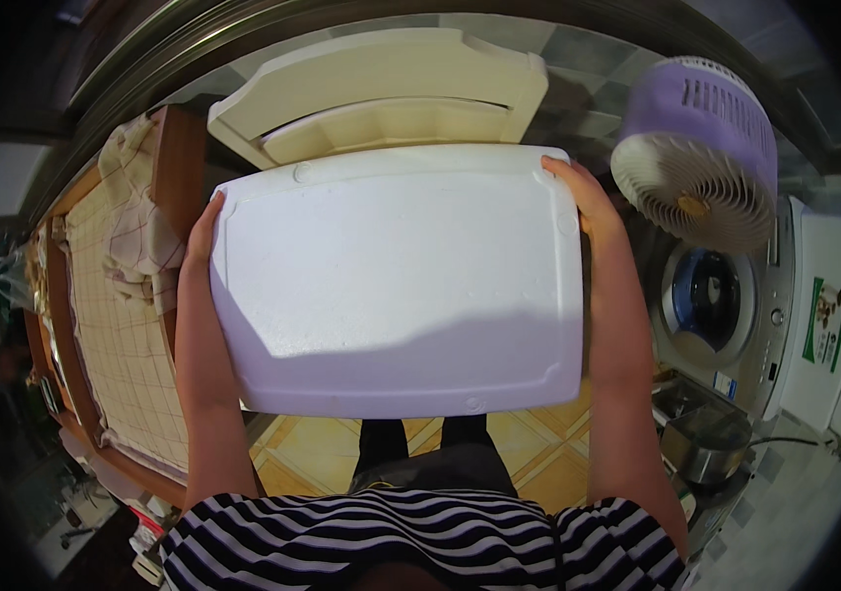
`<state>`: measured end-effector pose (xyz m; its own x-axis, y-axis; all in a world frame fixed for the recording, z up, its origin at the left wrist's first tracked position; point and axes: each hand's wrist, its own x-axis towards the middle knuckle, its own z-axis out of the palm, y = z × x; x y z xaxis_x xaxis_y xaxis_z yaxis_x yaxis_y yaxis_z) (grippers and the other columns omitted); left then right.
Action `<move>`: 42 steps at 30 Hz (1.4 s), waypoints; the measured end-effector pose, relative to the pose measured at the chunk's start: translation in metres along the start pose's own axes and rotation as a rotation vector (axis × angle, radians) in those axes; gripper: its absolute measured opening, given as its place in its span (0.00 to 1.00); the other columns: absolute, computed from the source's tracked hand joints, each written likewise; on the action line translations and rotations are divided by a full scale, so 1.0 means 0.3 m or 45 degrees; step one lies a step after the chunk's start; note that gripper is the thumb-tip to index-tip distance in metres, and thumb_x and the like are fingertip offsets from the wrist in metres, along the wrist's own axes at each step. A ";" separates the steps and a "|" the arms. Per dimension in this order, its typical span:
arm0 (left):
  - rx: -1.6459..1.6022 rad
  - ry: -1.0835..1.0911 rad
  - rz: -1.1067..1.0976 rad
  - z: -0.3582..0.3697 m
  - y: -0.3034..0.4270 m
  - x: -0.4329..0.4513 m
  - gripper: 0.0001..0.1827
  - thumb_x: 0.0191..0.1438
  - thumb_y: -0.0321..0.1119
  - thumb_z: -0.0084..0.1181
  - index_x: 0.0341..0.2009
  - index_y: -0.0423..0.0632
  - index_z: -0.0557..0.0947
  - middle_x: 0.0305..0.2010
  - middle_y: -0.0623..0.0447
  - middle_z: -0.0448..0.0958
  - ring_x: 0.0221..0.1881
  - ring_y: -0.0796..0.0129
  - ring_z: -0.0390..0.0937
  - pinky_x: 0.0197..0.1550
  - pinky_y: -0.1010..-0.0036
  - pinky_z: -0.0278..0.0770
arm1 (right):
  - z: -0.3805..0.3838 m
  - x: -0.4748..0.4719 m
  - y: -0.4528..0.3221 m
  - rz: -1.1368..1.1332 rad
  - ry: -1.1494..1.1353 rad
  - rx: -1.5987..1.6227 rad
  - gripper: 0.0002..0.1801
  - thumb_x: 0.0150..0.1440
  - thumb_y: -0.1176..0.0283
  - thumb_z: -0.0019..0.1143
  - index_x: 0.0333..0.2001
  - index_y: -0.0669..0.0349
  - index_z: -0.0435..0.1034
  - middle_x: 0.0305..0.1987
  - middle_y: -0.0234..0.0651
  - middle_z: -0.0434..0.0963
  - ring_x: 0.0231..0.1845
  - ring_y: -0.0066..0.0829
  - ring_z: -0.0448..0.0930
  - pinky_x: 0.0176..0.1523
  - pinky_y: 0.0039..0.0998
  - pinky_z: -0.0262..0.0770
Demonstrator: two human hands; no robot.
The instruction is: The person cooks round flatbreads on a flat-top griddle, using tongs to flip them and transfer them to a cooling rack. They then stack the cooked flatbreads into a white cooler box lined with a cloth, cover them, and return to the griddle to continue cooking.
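Observation:
A large white foam box or lid (391, 258), with a shallow raised rim, fills the middle of the view in front of my body. My left hand (203, 230) grips its left edge near the far corner; most of those fingers are hidden at the side. At the far right corner, my right hand (584, 190) has a finger over the top face and the others out of sight. Both arms are stretched forward. Shadow covers the near part of the foam surface, and its underside cannot be seen.
Beyond the foam stands a cream headboard-like panel (383, 70). A purple and white fan (694, 159) is at the right, above a front-loading washing machine (708, 303). Lower right sits a metal appliance (705, 439). On the left is a wooden frame (178, 162) with checked cloth (117, 310).

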<state>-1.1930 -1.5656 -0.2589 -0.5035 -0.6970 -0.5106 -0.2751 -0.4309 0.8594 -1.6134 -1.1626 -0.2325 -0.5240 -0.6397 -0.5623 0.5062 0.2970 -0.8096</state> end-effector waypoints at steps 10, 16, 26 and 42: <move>0.744 0.371 -0.322 0.021 0.132 -0.083 0.32 0.51 0.65 0.47 0.44 0.48 0.78 0.39 0.55 0.77 0.38 0.67 0.73 0.42 0.72 0.71 | -0.169 -0.046 0.178 -0.113 -0.183 0.512 0.43 0.54 0.37 0.36 0.64 0.55 0.50 0.69 0.36 0.48 0.69 0.34 0.48 0.65 0.43 0.45; 0.539 0.274 -0.545 -0.036 0.107 -0.327 0.31 0.52 0.63 0.45 0.48 0.51 0.74 0.45 0.55 0.75 0.44 0.68 0.72 0.47 0.69 0.71 | -0.162 -0.357 0.427 -0.263 -0.282 0.277 0.39 0.57 0.45 0.38 0.62 0.64 0.51 0.68 0.42 0.49 0.69 0.35 0.50 0.66 0.37 0.49; 0.533 0.250 -0.727 0.137 0.033 -0.450 0.34 0.56 0.60 0.42 0.56 0.45 0.66 0.56 0.53 0.69 0.55 0.67 0.67 0.56 0.73 0.64 | -0.124 -0.463 0.443 -0.569 0.049 0.178 0.36 0.51 0.57 0.52 0.57 0.73 0.57 0.61 0.56 0.58 0.63 0.46 0.59 0.64 0.35 0.54; 1.601 0.722 0.792 0.386 0.019 -0.852 0.32 0.49 0.46 0.57 0.54 0.42 0.66 0.56 0.39 0.65 0.56 0.47 0.64 0.56 0.58 0.62 | -0.058 -0.643 0.235 -0.664 0.192 -0.181 0.22 0.55 0.77 0.49 0.54 0.70 0.61 0.59 0.46 0.63 0.60 0.36 0.64 0.59 0.32 0.62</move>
<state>-1.1605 -1.3235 -0.1206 -0.5074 -0.8270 0.2421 -0.7918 0.5583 0.2477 -1.4886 -1.0058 -0.1842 -0.7775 -0.6223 -0.0908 0.0620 0.0678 -0.9958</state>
